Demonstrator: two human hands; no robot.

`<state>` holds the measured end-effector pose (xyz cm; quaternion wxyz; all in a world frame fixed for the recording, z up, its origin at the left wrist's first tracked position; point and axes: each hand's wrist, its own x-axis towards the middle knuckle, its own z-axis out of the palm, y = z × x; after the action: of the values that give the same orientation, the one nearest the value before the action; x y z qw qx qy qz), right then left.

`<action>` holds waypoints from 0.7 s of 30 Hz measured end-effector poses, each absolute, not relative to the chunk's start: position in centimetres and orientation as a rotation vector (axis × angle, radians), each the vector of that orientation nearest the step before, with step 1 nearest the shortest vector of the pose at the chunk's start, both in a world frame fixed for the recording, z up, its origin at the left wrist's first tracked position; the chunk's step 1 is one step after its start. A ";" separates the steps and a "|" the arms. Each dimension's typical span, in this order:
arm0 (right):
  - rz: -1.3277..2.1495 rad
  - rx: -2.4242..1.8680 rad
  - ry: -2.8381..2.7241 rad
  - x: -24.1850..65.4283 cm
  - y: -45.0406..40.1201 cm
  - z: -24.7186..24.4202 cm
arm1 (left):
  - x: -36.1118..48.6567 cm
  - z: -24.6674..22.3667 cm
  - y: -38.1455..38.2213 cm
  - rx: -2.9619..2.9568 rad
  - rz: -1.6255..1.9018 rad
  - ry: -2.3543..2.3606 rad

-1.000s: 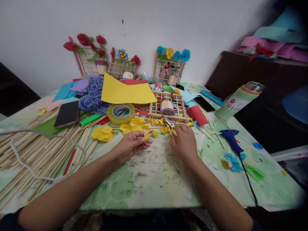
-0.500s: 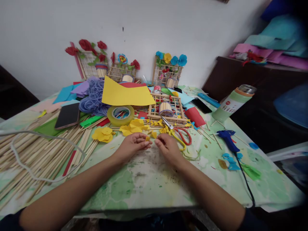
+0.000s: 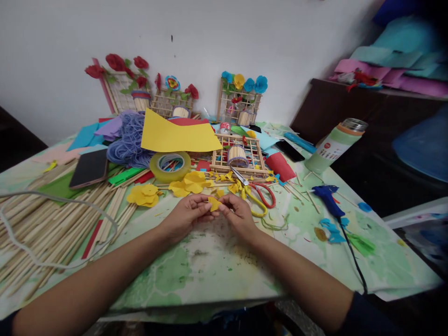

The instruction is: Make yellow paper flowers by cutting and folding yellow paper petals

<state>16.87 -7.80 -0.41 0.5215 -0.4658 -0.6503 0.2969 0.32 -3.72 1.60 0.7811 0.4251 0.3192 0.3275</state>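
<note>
A small piece of yellow paper (image 3: pixel 213 204) is pinched between my two hands, above the near middle of the table. My left hand (image 3: pixel 191 213) grips its left side with thumb and fingers. On its right edge, the thumb and fingertips of my right hand (image 3: pixel 238 214) close. Just beyond my hands lie yellow paper petals (image 3: pixel 191 183) and a yellow paper flower (image 3: pixel 143 195). Scissors (image 3: pixel 257 198) with red and yellow handles rest right beside my right hand, blades pointing away. Small yellow scraps (image 3: pixel 224 177) are scattered behind them.
Wooden sticks (image 3: pixel 63 224) and a white cable (image 3: pixel 31 254) spread across the left. A tape roll (image 3: pixel 170 166), yellow sheet (image 3: pixel 180 136), purple yarn (image 3: pixel 130 140) and stick lattice (image 3: pixel 257 151) stand beyond. At right are a blue glue gun (image 3: pixel 329 199) and a green bottle (image 3: pixel 332 147).
My right hand has come left to meet my left hand, and both now hold the yellow paper piece, which shows wider. The whole view has shifted slightly.
</note>
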 end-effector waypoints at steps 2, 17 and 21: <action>0.714 -1.112 -1.519 16.9 -7.8 -0.5 | 0.3 1.6 -3.8 0.899 0.711 0.674; 0.858 -1.273 -1.422 16.5 -8.4 0.1 | 0.7 1.0 -4.1 1.282 0.959 0.936; 0.881 -1.276 -1.387 16.5 -8.3 0.0 | 0.8 0.9 -4.1 1.270 1.003 0.925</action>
<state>16.46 -8.28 -0.05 0.5059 -0.5291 -0.5751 0.3654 0.75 -4.14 0.92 0.5961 0.5471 0.3986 0.4319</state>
